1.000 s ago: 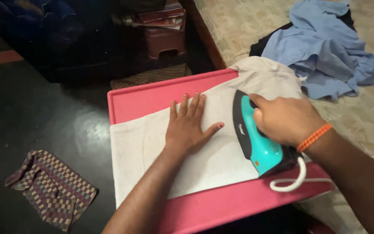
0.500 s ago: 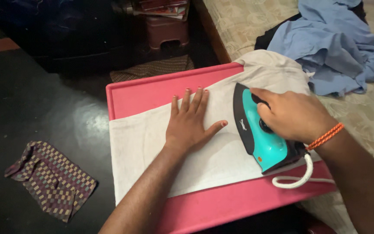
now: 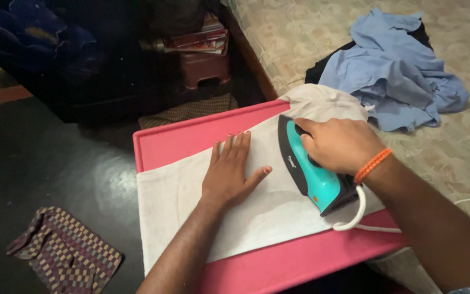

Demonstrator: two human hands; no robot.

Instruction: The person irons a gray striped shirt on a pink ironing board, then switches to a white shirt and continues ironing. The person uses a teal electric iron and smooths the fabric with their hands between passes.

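Note:
A beige garment [image 3: 180, 196] lies flat across a pink ironing board [image 3: 191, 122]. My left hand [image 3: 229, 171] presses flat on the cloth near its middle, fingers spread. To its right, my right hand [image 3: 335, 144] grips the handle of a teal and black iron [image 3: 308, 171] that rests sole-down on the garment. An orange bracelet circles that wrist. The iron's white cord [image 3: 354, 212] loops off its rear end toward the right.
A crumpled blue garment [image 3: 393, 73] over something dark lies on a patterned bed [image 3: 300, 32] behind the board. A checkered cloth [image 3: 63, 253] lies on the dark floor at the left. A small stool [image 3: 202, 68] with stacked books stands at the back.
The iron and my right hand have shifted slightly left along the garment, closer to my left hand. The left hand has stayed flat on the cloth.

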